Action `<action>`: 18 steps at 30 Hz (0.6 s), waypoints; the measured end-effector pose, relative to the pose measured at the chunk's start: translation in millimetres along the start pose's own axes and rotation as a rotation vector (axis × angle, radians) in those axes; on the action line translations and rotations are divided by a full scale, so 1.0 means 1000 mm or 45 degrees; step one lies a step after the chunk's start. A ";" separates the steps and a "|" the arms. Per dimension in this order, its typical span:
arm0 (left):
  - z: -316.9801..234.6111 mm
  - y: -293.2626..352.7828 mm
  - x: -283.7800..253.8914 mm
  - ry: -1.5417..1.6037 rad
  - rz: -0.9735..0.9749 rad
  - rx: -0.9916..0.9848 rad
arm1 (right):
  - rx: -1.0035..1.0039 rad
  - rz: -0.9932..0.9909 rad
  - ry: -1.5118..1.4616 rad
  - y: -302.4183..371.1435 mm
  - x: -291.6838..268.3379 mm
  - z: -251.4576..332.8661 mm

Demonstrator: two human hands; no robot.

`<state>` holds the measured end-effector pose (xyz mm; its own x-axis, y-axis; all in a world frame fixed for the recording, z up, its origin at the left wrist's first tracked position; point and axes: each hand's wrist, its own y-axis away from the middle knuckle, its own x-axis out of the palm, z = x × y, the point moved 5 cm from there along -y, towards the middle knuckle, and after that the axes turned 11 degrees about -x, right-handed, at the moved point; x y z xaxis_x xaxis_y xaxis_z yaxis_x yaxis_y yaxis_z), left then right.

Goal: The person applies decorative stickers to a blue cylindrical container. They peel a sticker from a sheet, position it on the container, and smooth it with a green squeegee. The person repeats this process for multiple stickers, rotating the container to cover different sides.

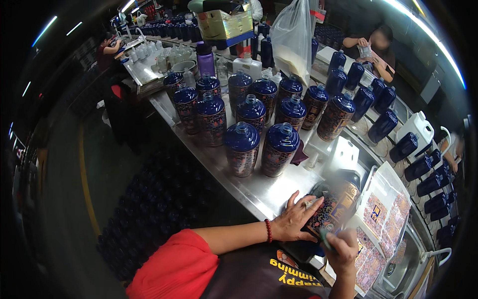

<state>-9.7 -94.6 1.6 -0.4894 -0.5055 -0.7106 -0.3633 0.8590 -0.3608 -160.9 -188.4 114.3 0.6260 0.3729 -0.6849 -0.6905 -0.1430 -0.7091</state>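
A dark blue ceramic bottle with a patterned label lies tilted on the steel table's near end. My left hand rests flat on its label side, fingers spread and pressing it. My right hand is closed around a small greenish tool held against the bottle's lower edge. Beside it lies a stack of patterned label sheets in a white tray.
Several upright blue bottles crowd the steel table ahead. More dark bottles line the conveyor at right, near a white jug. A clear plastic bag hangs behind. Other people sit far left and far right.
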 end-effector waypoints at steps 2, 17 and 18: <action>0.000 -0.001 0.002 0.037 -0.004 -0.003 | 0.186 0.100 -0.383 0.008 0.008 -0.004; -0.002 -0.003 0.008 0.105 -0.042 -0.078 | 0.454 -0.235 0.240 0.025 -0.011 -0.004; -0.002 -0.003 0.009 0.105 -0.030 -0.092 | 0.398 -0.070 0.263 0.024 -0.005 -0.005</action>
<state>-14.8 -101.7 -2.4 -0.5425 -0.5328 -0.6495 -0.4302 0.8403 -0.3299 -179.1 -198.1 99.6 0.7032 0.1752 -0.6891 -0.7110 0.1705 -0.6822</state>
